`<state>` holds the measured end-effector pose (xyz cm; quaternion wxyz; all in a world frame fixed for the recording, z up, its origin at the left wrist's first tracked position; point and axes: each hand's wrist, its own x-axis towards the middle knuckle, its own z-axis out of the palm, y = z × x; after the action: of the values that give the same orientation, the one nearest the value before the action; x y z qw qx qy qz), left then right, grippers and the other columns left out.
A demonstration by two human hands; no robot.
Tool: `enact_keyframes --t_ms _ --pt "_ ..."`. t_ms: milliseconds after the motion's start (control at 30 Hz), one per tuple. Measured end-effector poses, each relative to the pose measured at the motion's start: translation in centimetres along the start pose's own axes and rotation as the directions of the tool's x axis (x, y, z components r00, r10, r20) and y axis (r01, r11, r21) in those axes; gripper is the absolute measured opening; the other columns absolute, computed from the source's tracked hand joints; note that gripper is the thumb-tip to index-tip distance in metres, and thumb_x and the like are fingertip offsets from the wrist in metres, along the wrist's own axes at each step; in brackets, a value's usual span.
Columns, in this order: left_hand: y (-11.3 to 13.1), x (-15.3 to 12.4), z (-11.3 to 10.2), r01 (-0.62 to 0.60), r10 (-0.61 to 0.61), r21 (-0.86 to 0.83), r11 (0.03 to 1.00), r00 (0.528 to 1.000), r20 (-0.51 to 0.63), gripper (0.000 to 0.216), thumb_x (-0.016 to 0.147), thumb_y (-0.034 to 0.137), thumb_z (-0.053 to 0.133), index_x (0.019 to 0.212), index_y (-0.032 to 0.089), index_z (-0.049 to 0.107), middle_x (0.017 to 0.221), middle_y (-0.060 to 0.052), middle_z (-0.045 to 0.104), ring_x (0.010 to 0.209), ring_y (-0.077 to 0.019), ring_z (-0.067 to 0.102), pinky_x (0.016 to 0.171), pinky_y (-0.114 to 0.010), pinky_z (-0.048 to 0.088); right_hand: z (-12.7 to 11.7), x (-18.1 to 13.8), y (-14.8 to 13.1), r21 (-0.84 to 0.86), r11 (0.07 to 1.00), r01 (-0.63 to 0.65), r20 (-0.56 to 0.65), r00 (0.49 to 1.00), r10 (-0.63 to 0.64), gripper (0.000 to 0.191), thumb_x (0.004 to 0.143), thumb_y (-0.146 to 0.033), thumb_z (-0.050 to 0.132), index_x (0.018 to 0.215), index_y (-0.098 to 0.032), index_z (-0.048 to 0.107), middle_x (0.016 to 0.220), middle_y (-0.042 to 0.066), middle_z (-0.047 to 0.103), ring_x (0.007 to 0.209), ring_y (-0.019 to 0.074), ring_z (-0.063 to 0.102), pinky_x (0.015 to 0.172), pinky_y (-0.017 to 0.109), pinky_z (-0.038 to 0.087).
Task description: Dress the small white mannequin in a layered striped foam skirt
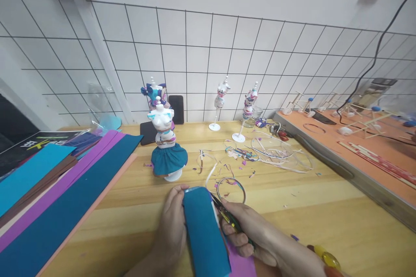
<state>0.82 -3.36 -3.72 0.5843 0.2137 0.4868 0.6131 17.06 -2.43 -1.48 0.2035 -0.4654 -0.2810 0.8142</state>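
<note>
My left hand (170,229) is closed on the left edge of a teal foam strip (203,229) held upright over the wooden table (312,207). My right hand (247,229) grips small scissors (224,214) whose blades touch the strip's right edge near its top. A purple sheet (240,264) lies under the strip. Just beyond stands a white mannequin doll (165,138) wearing a teal skirt, about a hand's length from my fingers.
Long foam sheets in teal, purple and brown (55,194) lie at the left. Two more small mannequins (221,101) stand at the back by the wire grid. Paper scraps, white strips and a wire ring (231,189) litter the middle. An orange board (357,147) with stick models sits right.
</note>
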Motion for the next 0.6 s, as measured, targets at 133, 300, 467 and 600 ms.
enact_keyframes --t_ms 133,300,467,600 --pt "0.2 0.2 -0.2 -0.015 0.015 -0.005 1.0 1.0 0.005 0.018 0.074 0.033 0.053 0.087 0.02 0.051 0.063 0.002 0.059 0.061 -0.0148 0.056 0.054 -0.024 0.043 -1.4 -1.1 -0.8 -0.185 0.983 0.004 -0.057 0.998 -0.015 0.035 0.083 -0.054 0.044 0.083 -0.02 0.049 0.052 -0.009 0.037 0.031 0.0021 0.017 0.03 0.014 0.009" --pt "0.4 0.1 -0.1 -0.04 0.04 0.036 0.999 0.999 -0.015 0.018 0.074 0.03 0.055 0.087 0.018 0.054 0.083 -0.002 0.065 0.077 -0.0164 0.06 0.063 -0.024 0.045 -1.8 -0.2 -2.0 -0.65 0.63 0.426 -0.024 0.817 -0.577 0.024 0.075 -0.036 0.06 0.065 -0.018 0.049 0.06 -0.003 0.047 0.054 0.0091 0.044 0.05 0.02 0.036" --pt "0.7 -0.2 0.3 -0.036 0.036 -0.002 0.999 0.999 0.005 0.024 0.072 0.033 0.06 0.089 0.017 0.055 0.092 -0.005 0.064 0.075 -0.0156 0.06 0.06 -0.024 0.045 -1.1 2.8 -1.6 -0.818 0.321 0.477 0.078 0.645 -0.76 0.006 0.073 -0.016 0.056 0.078 -0.019 0.054 0.078 0.001 0.062 0.077 0.0172 0.056 0.07 0.026 0.041" --pt "0.8 -0.4 0.4 -0.014 0.015 -0.028 1.0 1.0 0.017 0.024 0.07 0.032 0.061 0.087 0.017 0.053 0.086 -0.004 0.066 0.069 -0.015 0.06 0.057 -0.023 0.045 -0.7 4.2 -1.5 -0.922 0.134 0.363 0.125 0.606 -0.786 0.008 0.074 -0.014 0.054 0.078 -0.02 0.053 0.075 0.001 0.064 0.07 0.0162 0.058 0.062 0.023 0.039"
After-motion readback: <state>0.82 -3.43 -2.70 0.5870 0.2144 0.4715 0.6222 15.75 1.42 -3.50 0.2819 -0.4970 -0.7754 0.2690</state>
